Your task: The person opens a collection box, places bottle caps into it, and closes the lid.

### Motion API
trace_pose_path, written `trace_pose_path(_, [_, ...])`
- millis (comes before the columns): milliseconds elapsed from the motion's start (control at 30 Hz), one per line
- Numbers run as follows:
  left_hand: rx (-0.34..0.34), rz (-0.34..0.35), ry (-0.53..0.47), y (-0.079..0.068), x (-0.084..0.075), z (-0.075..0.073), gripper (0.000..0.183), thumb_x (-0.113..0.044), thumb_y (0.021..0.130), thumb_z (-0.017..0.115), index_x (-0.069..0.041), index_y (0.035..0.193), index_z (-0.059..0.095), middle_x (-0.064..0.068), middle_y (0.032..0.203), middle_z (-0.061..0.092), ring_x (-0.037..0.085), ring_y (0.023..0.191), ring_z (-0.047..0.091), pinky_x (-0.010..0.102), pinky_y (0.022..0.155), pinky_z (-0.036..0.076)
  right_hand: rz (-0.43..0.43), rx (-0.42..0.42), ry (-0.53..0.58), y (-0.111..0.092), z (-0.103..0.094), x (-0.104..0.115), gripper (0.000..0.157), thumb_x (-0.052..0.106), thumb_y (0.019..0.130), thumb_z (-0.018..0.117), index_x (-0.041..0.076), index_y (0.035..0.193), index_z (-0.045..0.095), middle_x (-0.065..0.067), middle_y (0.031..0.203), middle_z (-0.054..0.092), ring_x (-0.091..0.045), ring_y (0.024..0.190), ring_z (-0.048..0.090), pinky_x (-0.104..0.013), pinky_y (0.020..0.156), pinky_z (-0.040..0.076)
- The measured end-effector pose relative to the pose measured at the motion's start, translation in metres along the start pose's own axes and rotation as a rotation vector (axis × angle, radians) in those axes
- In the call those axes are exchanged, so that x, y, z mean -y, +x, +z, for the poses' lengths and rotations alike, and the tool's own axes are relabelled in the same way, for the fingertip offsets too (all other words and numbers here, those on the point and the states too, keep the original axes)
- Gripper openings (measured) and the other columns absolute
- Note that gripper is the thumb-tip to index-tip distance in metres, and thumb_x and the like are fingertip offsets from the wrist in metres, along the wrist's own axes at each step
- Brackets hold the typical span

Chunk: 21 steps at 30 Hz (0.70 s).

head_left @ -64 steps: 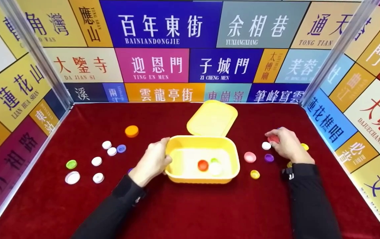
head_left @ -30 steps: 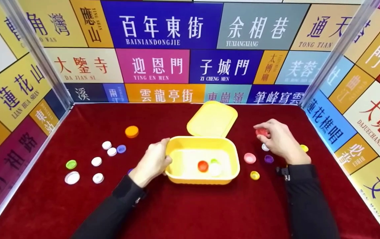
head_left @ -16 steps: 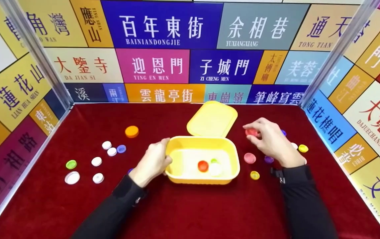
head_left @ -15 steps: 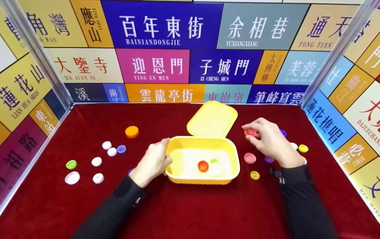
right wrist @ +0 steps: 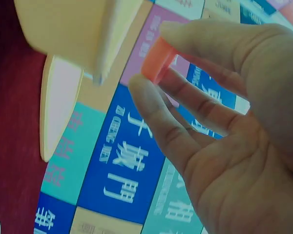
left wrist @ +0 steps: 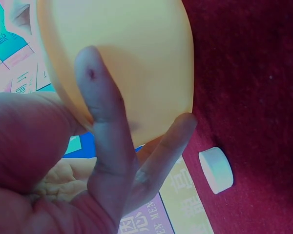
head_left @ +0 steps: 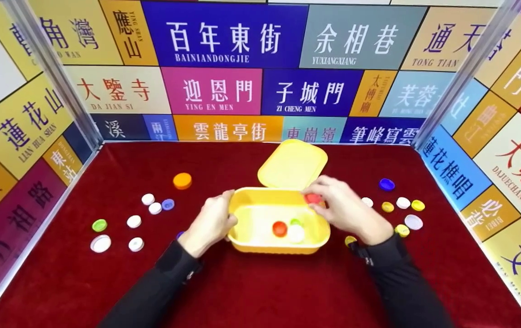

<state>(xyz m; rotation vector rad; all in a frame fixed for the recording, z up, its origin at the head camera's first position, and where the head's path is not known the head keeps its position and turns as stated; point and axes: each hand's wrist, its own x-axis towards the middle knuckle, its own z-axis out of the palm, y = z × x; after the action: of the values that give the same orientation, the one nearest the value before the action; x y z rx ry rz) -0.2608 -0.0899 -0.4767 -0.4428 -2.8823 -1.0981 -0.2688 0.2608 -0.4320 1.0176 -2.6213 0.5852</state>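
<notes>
The left hand (head_left: 210,218) gripped the yellow box (head_left: 255,223) at nine o'clock. Above its two o'clock corner, the right hand (head_left: 346,207) pinched a red cap (head_left: 313,199); the right cuff (head_left: 390,250) partly hid a yellow cap (head_left: 350,239) toward four o'clock.

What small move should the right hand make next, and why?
Probably lower the red cap into the yellow box: the right hand pinches it at the box's far right corner, other caps lie inside, and the left hand grips the left side.
</notes>
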Motion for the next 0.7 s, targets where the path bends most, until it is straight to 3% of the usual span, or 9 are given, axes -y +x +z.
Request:
trace_pose_path(267, [-0.002, -0.004, -0.003, 0.0, 0.001, -0.001, 0.068, 0.008, 0.1, 0.069, 0.007, 0.166, 0.054, 0.032, 0.142, 0.076, 0.022, 0.065, 0.077, 0.028, 0.048, 0.063, 0.029, 0.184, -0.026, 0.0, 0.017, 0.018, 0.026, 0.005, 0.101, 0.088, 0.004, 0.126, 0.086, -0.013, 0.118, 0.079, -0.032, 0.11, 0.074, -0.049, 0.101, 0.069])
trace_pose_path(500, [-0.009, 0.008, -0.029, -0.002, 0.002, 0.0, 0.068, 0.01, 0.099, 0.067, 0.009, 0.165, 0.054, 0.034, 0.141, 0.075, 0.017, 0.055, 0.071, 0.028, 0.044, 0.06, 0.038, 0.247, -0.049, -0.003, 0.022, 0.023, 0.016, 0.006, 0.102, 0.086, 0.007, 0.117, 0.087, -0.011, 0.111, 0.076, -0.027, 0.101, 0.074, -0.042, 0.091, 0.069])
trace_pose_path(700, [-0.007, 0.008, -0.044, -0.001, 0.002, 0.0, 0.068, 0.01, 0.099, 0.066, 0.009, 0.166, 0.053, 0.034, 0.142, 0.075, 0.016, 0.053, 0.071, 0.028, 0.044, 0.06, 0.067, 0.283, -0.039, -0.003, 0.021, 0.023, 0.019, 0.007, 0.102, 0.085, 0.007, 0.121, 0.088, -0.014, 0.116, 0.079, -0.03, 0.104, 0.078, -0.044, 0.094, 0.071])
